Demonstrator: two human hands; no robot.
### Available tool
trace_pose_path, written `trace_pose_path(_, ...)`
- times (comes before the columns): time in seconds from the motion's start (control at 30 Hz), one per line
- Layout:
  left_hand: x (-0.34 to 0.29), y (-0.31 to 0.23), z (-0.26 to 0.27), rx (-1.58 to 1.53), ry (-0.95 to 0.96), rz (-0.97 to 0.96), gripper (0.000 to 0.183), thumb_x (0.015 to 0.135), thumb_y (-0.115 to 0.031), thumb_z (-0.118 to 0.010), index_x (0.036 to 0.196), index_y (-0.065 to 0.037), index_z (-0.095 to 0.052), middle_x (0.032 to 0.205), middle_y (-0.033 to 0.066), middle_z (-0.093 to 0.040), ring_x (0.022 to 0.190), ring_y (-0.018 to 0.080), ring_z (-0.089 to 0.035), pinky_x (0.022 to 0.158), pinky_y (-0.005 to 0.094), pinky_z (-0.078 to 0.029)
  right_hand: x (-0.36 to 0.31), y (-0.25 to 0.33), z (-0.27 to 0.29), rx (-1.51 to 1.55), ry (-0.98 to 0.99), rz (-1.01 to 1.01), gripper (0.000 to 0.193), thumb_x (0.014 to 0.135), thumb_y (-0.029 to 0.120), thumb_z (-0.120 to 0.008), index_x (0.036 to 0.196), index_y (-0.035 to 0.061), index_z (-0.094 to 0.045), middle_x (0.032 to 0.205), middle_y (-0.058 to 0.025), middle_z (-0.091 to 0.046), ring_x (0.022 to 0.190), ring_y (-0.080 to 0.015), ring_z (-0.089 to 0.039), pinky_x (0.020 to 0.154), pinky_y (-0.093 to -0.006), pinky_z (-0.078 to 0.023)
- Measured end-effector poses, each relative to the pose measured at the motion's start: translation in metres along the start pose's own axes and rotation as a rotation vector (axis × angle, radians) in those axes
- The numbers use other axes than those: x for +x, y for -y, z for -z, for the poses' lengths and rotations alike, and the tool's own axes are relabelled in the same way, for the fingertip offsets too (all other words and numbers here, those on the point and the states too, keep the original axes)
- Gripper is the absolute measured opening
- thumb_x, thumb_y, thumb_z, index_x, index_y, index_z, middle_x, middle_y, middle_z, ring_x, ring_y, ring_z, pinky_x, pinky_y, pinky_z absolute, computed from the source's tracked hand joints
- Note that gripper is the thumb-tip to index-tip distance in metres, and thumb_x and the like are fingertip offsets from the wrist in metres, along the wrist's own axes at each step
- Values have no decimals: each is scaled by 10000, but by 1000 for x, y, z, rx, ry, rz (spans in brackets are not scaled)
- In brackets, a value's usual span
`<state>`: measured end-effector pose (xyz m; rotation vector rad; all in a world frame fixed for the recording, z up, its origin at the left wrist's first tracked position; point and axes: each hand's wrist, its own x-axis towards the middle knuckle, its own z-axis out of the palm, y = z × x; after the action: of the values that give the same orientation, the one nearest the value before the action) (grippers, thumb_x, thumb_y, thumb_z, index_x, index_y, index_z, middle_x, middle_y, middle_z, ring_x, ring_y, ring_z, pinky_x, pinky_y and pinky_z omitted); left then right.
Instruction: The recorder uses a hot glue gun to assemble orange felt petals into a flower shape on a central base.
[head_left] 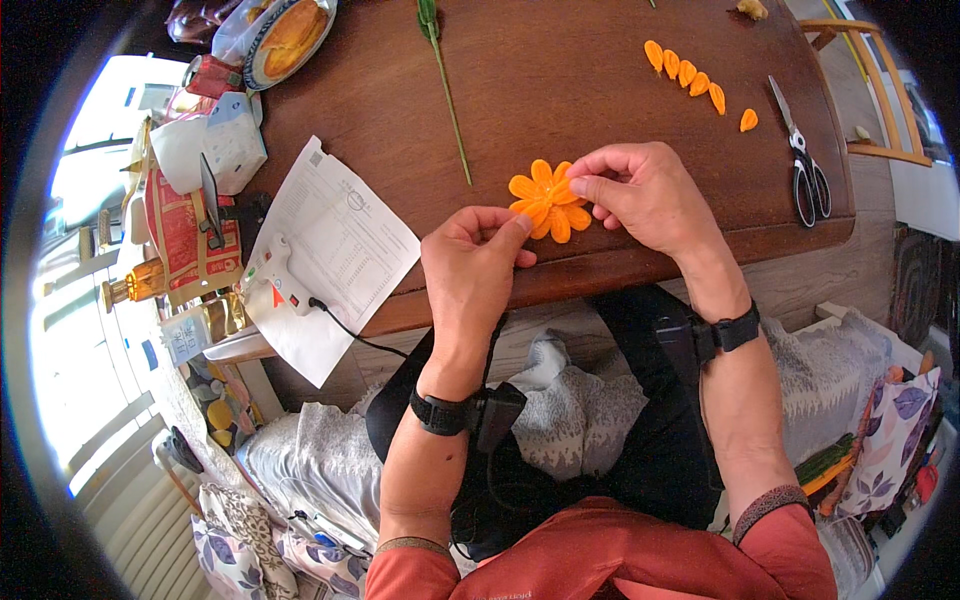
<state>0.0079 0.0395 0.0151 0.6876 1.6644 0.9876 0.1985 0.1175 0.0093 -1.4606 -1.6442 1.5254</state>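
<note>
An orange flower (558, 222) with several rounded, fuzzy petals is held up between my two hands, near the front edge of the table. My left hand (470, 262) pinches a petal on its left side between thumb and forefinger. On the opposite side, my right hand (645, 195) grips another petal the same way, its other fingers curled in. Beyond the hands, a green stem (448, 105) lies lengthwise on the wood. Several loose orange petals (686, 72) form a slanting row at the far right, with a single petal (748, 120) a little apart from them.
Scissors (797, 150) with black-and-white handles lie near the right edge of the brown table (560, 80). A printed paper sheet (350, 235) and a white power strip (280, 275) with a black cord are at left. Farther back stands a plate of bread (290, 40).
</note>
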Motion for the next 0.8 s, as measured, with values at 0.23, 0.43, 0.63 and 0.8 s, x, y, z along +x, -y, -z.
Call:
trace_pose_path(0.23,0,-1,-1,14,-5,-1,161,921,-97,-772,987,44,-730,845,80,-742,649,113,-672,587,223,-508,1,0,1,10,9,-11,202,958,185,-727,1034,5,-780,734,-48,-728,618,-86,-670,555,-250,-560)
trace_pose_path(0.43,-1,-1,0,23,-3,-6,172,925,-112,-772,987,43,-730,846,75,-743,654,112,-681,579,221,-502,-2,8,4,-58,38,-48,220,975,154,-727,1111,-14,-769,840,-41,-746,658,-66,-645,602,-224,-567)
trace_pose_path(0.63,-4,-8,2,88,19,-4,206,939,-171,-774,995,24,-737,825,62,-738,642,94,-676,543,212,-463,-6,-2,7,81,-27,29,263,962,219,-734,1065,-20,-776,843,-93,-766,663,-99,-699,582,-258,-595)
trace_pose_path(0.8,-4,-10,6,158,-73,-56,163,942,-145,-748,977,13,-734,809,67,-730,678,118,-689,550,252,-478,-15,-4,14,-145,-240,274,190,943,155,-713,1064,21,-773,919,-122,-767,798,-204,-735,682,-340,-592)
